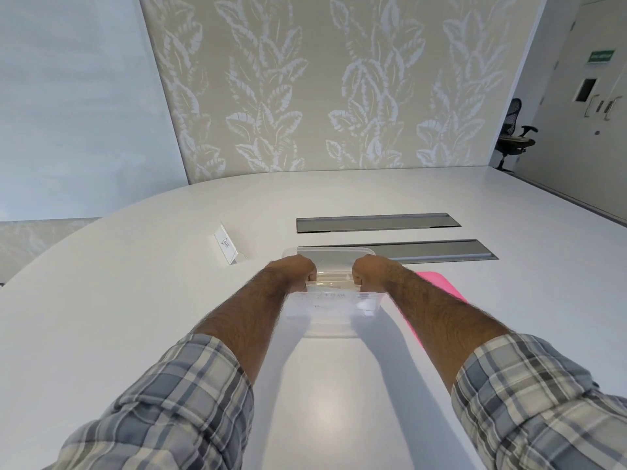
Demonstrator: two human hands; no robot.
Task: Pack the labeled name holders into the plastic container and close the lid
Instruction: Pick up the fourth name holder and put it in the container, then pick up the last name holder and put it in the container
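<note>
A clear plastic container (330,325) stands open on the white table in front of me. My left hand (298,270) and my right hand (369,270) reach into it from either side with fingers curled down, each gripping one end of a clear name holder (334,283) held across the inside. Below it, faint handwriting on another holder (330,295) shows through the near wall. One more labeled name holder (225,247) stands upright on the table to the left of the container. A pink lid (439,284) lies flat to the right, partly hidden by my right forearm.
Two grey recessed cable hatches (378,222) (441,250) run across the table (135,317) just behind the container. A patterned wall stands beyond the table's far edge. An office chair (514,137) sits by doors at the far right.
</note>
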